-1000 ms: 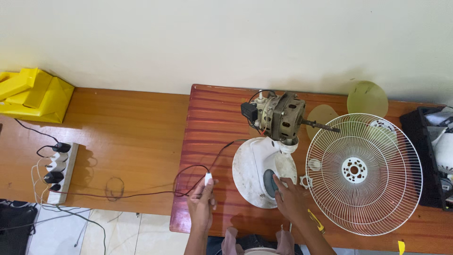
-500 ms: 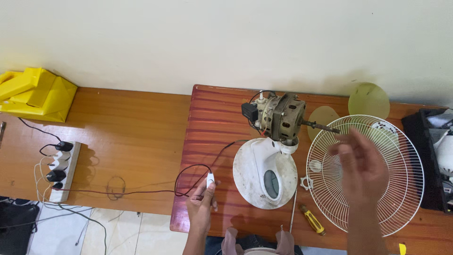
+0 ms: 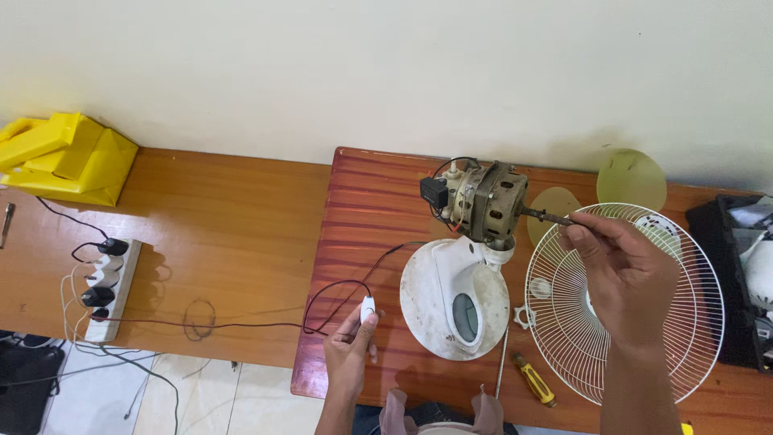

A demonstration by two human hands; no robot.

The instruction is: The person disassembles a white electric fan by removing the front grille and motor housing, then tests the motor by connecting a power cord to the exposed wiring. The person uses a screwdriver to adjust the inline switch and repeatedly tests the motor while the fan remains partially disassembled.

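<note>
The right hand (image 3: 624, 270) pinches the thin metal shaft (image 3: 546, 216) of the bare fan motor (image 3: 483, 201) on its white round base (image 3: 455, 298) — the left hand (image 3: 350, 350) holds a small white inline switch (image 3: 367, 309) on the black cord (image 3: 241, 325), low on the reddish wooden surface (image 3: 370, 201)

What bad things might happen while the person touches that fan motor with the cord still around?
The right hand pinches the thin metal shaft of the bare, uncovered fan motor, while the left hand holds the small white inline switch on the black cord. That cord appears to run toward the white power strip; if it is live, the shaft might spin and hurt the fingers. The exposed wires could also shock.
</note>
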